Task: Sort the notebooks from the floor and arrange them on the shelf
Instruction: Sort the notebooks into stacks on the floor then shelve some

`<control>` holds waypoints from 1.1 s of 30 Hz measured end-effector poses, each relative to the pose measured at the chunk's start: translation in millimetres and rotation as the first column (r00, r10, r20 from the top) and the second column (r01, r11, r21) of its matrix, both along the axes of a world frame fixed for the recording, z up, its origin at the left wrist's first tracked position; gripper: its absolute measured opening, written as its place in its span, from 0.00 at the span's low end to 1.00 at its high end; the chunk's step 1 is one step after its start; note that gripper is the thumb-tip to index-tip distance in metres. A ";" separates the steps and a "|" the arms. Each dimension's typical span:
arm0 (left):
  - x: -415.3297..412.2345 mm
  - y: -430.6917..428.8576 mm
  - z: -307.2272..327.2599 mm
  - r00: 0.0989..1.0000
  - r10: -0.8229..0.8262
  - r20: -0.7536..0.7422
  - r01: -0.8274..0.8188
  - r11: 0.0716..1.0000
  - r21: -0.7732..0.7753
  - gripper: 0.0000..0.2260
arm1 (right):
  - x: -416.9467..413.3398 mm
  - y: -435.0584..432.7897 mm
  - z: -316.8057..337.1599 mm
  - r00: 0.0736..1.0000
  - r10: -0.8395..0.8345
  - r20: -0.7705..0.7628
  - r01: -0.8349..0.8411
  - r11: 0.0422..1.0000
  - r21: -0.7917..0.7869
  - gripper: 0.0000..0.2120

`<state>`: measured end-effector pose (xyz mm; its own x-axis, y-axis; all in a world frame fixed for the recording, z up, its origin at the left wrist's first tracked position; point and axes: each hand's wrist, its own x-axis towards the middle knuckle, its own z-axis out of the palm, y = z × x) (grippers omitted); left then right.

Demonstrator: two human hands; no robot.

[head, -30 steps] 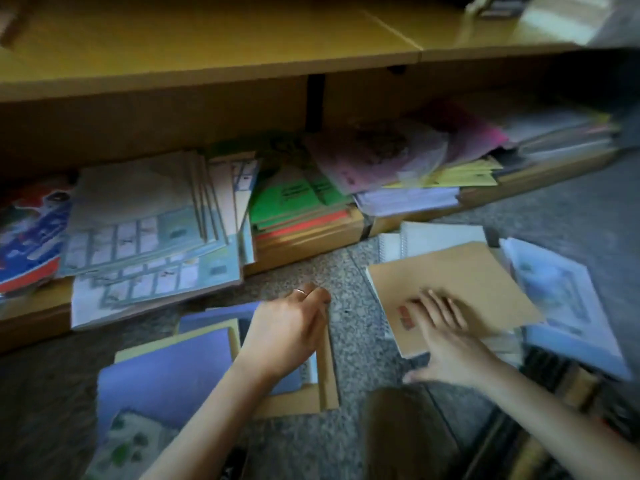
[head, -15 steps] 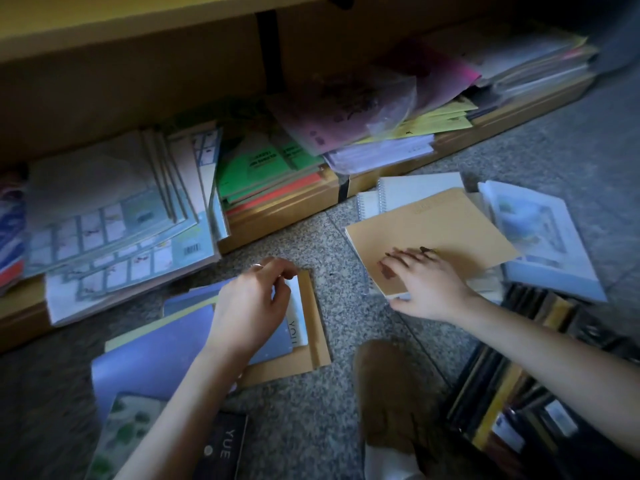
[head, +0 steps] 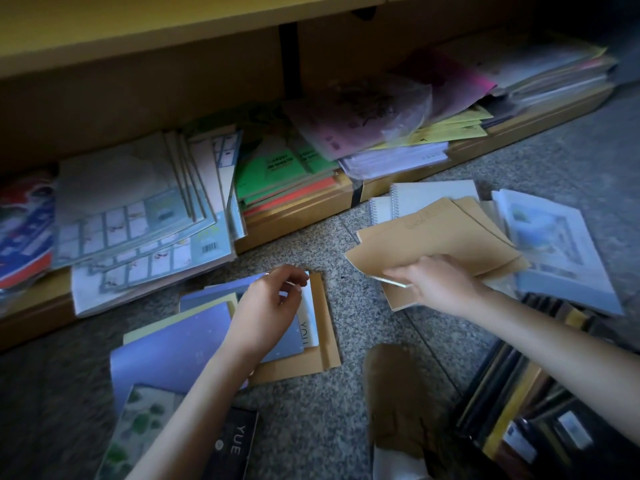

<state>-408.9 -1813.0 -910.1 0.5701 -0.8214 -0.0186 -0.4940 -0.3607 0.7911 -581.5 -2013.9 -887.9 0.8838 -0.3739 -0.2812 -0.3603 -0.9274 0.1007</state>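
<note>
Right hand [head: 440, 287] grips the kraft notebooks [head: 433, 240] off the floor [head: 346, 410], probably shelf-bound; left hand [head: 268, 306] fingers pinch the blue notebook [head: 211, 294] edge, sorting.

There is a single view, from a wide-angle camera worn on the person's head. It looks forward and steeply down at the floor [head: 301, 431], close enough that both forearms reach in from the bottom edge and the hands sit near the middle. The low shelf [head: 311, 216] runs across the upper half of the picture, slanting up to the right, its lines bent by the lens. No second view overlaps this one.
</note>
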 end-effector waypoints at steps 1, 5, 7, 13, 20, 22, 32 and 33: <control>0.0 -0.8 -0.8 0.999 0.002 -0.045 -0.002 1.000 0.010 0.10 | 2.5 2.3 9.3 0.999 -0.016 0.044 0.016 1.000 0.008 0.28; -2.1 -2.8 4.5 0.925 0.080 -0.370 -0.093 0.995 -0.017 0.08 | 14.6 10.5 42.8 0.846 0.125 0.518 -0.156 0.988 0.017 0.35; -4.8 -3.3 16.6 0.766 0.125 -0.631 -0.209 0.976 -0.061 0.15 | 19.3 10.0 58.2 0.719 0.204 0.664 -0.277 0.961 0.004 0.37; 8.8 10.8 41.5 -0.027 -0.289 -0.957 -0.395 0.882 -0.255 0.42 | 34.9 31.4 85.4 0.428 0.427 0.797 -0.556 0.819 -0.140 0.18; 11.3 26.9 59.5 0.268 -0.207 -0.941 -0.359 0.885 -0.297 0.24 | 29.7 32.2 64.0 0.493 0.583 0.646 -0.544 0.786 -0.293 0.23; 10.8 31.6 61.1 0.494 -0.117 -0.862 -0.273 0.920 -0.281 0.28 | 24.4 25.1 43.6 0.747 0.393 0.537 -0.416 0.906 -0.084 0.31; -0.1 49.5 89.3 0.727 -0.241 -0.643 -0.058 0.912 -0.407 0.27 | 27.8 34.3 43.7 0.448 -0.894 -0.020 -0.045 -0.045 0.998 0.16; 1.4 49.0 98.7 0.735 -0.245 -0.632 -0.078 0.896 -0.438 0.26 | 32.9 37.7 53.8 0.377 -0.925 0.041 -0.089 0.008 0.996 0.16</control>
<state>-407.5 -1764.0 -811.3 0.4705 -0.8823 -0.0126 0.1979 0.0916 0.9759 -548.6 -1976.3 -834.1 0.6259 -0.7139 -0.3140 -0.1463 0.2879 -0.9464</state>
